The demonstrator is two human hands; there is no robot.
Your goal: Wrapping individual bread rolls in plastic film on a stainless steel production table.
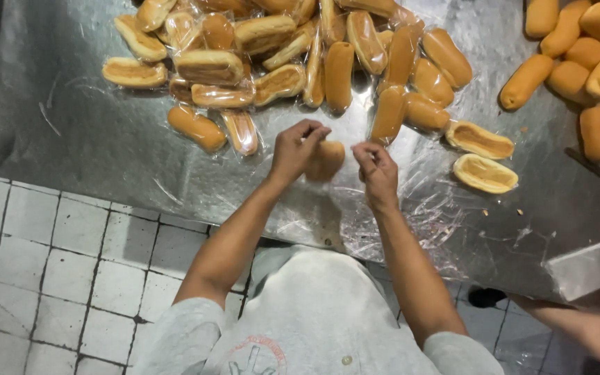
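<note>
The steel table fills most of the frame, its bare metal showing at the left and along the lower edge, with white floor tiles below it at lower left. Across the top centre lies the big heap of wrapped buns, each long roll sealed in its own clear plastic bag; some lie on their sides and show a filled slit. At the upper right sits a smaller pile of bare buns with no wrapping that I can see. Loose clear plastic sheets spread over the table at centre right, under my right wrist, and two split buns rest on them, cut face up, just right of my hands. Another person's forearm shows at the lower right corner.

My left hand, at the middle of the frame, is curled around a single bun, fingertips pinched together at its top end, holding it above the table. My right hand, just beside it, has thumb and fingers pinched narrowly; I cannot tell whether it grips thin plastic or nothing, and it does not quite touch the bun.
</note>
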